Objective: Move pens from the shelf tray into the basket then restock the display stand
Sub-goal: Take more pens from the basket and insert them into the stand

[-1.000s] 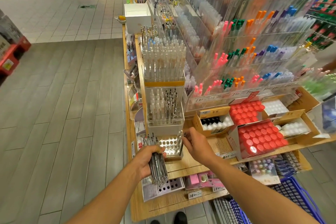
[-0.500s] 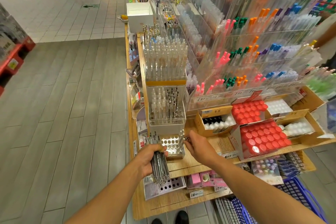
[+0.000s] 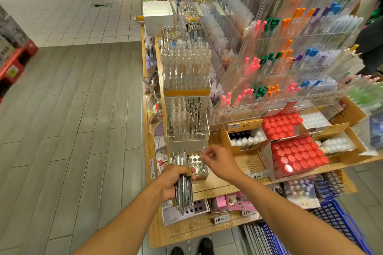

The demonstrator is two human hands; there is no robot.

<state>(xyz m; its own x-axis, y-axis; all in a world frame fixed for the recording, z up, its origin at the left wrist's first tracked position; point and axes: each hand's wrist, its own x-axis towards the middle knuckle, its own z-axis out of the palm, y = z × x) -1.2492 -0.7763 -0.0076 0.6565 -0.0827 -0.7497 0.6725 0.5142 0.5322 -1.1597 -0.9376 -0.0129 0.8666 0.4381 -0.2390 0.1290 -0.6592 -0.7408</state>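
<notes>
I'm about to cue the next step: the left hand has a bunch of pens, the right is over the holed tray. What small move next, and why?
Probably bring the right hand across to the bunch of pens gripped by the left hand and pinch one out. The holed tray just beside them shows open holes, and the right hand's curled fingers seem to hold nothing, though a thin clear pen would be hard to see.

The right hand (image 3: 220, 162) has lifted off the display stand (image 3: 198, 164), fingers now loosely curled above it.
</notes>
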